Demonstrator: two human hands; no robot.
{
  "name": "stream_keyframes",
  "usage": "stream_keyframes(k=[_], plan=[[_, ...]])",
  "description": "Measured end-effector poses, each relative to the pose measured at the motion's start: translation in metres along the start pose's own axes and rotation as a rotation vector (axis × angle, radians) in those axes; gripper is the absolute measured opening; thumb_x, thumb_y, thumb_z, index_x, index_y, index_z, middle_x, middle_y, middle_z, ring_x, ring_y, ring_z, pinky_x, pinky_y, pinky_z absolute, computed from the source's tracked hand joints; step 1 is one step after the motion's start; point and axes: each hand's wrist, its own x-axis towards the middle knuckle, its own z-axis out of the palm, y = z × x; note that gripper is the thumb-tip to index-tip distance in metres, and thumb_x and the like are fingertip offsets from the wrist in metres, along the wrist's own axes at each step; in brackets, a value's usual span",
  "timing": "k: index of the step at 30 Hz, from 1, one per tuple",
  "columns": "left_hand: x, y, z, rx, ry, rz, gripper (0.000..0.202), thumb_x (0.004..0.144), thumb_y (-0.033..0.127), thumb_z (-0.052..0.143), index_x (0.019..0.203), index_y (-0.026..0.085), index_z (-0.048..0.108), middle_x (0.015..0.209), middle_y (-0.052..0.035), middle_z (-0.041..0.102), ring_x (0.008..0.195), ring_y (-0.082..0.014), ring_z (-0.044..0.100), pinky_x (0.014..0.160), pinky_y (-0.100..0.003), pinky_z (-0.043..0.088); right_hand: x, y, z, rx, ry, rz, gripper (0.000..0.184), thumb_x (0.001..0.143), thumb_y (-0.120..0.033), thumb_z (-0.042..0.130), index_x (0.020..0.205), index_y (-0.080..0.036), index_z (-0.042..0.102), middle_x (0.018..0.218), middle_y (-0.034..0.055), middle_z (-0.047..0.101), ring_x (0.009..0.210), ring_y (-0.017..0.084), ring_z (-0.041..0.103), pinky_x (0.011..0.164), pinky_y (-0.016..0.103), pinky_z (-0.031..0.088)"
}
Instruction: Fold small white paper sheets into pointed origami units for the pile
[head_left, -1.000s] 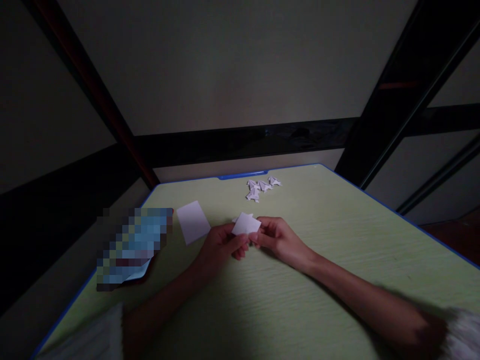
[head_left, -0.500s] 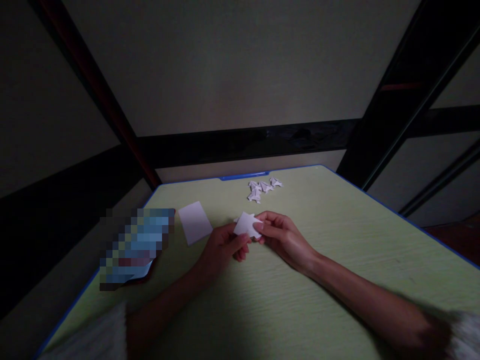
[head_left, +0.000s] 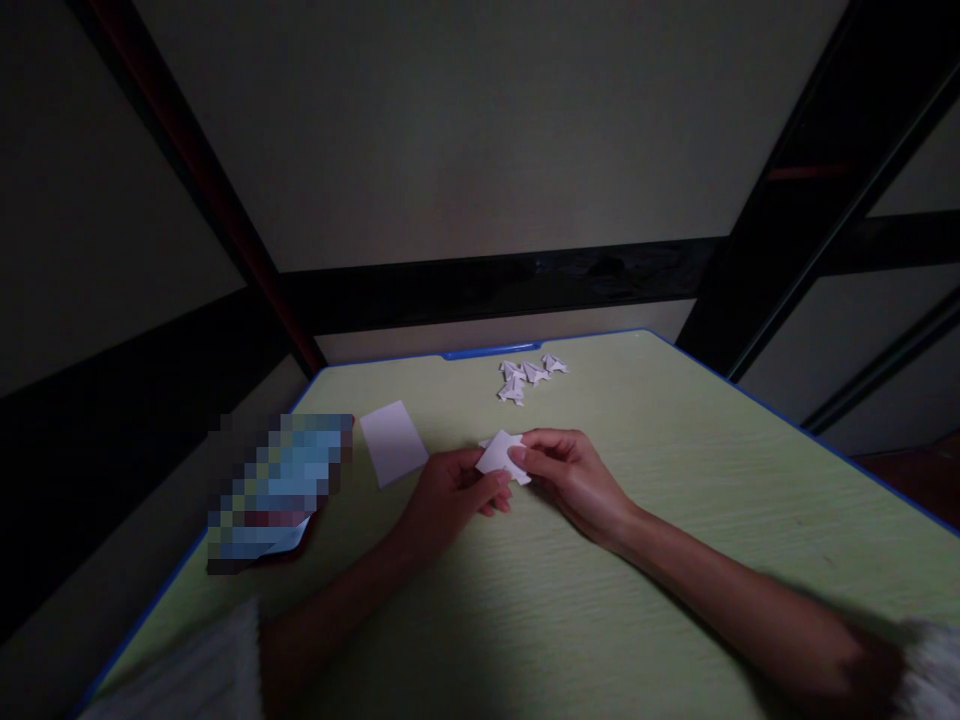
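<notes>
A small white folded paper (head_left: 501, 455) is held just above the green table (head_left: 675, 480) by both my hands. My left hand (head_left: 450, 495) pinches its near left edge with fingers curled. My right hand (head_left: 570, 480) pinches its right side, thumb on top. A flat white paper sheet (head_left: 393, 443) lies on the table to the left of my hands. Several small white folded paper figures (head_left: 529, 377) sit in a cluster near the table's far edge.
A blurred blue and red object (head_left: 277, 485) lies at the table's left edge. The table has a blue rim (head_left: 491, 351). Dark frame beams (head_left: 795, 190) and a wall stand behind it. The room is dim.
My hands and the folded paper have shifted slightly right and nearer; my right thumb now presses on the paper's right part.
</notes>
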Motion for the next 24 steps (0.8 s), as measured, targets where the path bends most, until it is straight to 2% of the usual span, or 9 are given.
stream_keyframes(k=[3, 6, 13, 18, 24], plan=[[-0.0001, 0.0004, -0.0002, -0.020, 0.029, 0.009, 0.015, 0.063, 0.024, 0.055, 0.054, 0.012, 0.055, 0.046, 0.0017, 0.056, 0.041, -0.0070, 0.049, 0.043, -0.018, 0.039, 0.0002, -0.0021, 0.0017, -0.003, 0.040, 0.033, 0.012, 0.057, -0.022, 0.067, 0.059, -0.012, 0.059, 0.050, -0.0026, 0.055, 0.046, 0.006, 0.045, 0.048, 0.021, 0.030], [0.0000, 0.0008, -0.0003, -0.026, 0.038, 0.014, 0.016, 0.063, 0.023, 0.055, 0.052, 0.012, 0.055, 0.044, 0.0022, 0.054, 0.040, -0.0065, 0.047, 0.043, -0.018, 0.038, 0.0001, -0.0038, 0.0031, 0.009, 0.023, 0.058, 0.014, 0.053, -0.020, 0.069, 0.059, -0.012, 0.060, 0.050, -0.0025, 0.057, 0.047, 0.006, 0.047, 0.049, 0.021, 0.031], [0.0008, -0.0034, -0.0010, -0.040, 0.057, 0.028, 0.015, 0.064, 0.023, 0.054, 0.054, 0.011, 0.054, 0.045, 0.0030, 0.053, 0.040, -0.0060, 0.047, 0.043, -0.018, 0.038, 0.0004, -0.0048, 0.0039, 0.018, -0.049, 0.048, 0.011, 0.054, -0.017, 0.068, 0.061, -0.012, 0.061, 0.050, -0.0023, 0.059, 0.045, 0.007, 0.050, 0.051, 0.022, 0.037], [-0.0002, -0.0013, -0.0002, -0.037, 0.053, 0.002, 0.006, 0.062, 0.016, 0.055, 0.059, 0.011, 0.055, 0.046, 0.0031, 0.055, 0.042, -0.0067, 0.049, 0.045, -0.019, 0.041, 0.0002, -0.0043, 0.0029, -0.027, 0.000, 0.069, 0.017, 0.051, -0.019, 0.070, 0.060, -0.012, 0.059, 0.051, -0.0020, 0.058, 0.048, 0.007, 0.051, 0.050, 0.021, 0.036], [-0.0004, 0.0011, 0.0012, 0.001, 0.085, -0.021, 0.005, 0.061, 0.014, 0.055, 0.056, 0.012, 0.056, 0.045, 0.0031, 0.056, 0.041, -0.0075, 0.050, 0.044, -0.019, 0.041, 0.0005, -0.0033, 0.0003, -0.153, -0.013, 0.073, 0.021, 0.051, -0.025, 0.070, 0.060, -0.011, 0.056, 0.052, -0.0018, 0.055, 0.046, 0.006, 0.045, 0.046, 0.020, 0.031]])
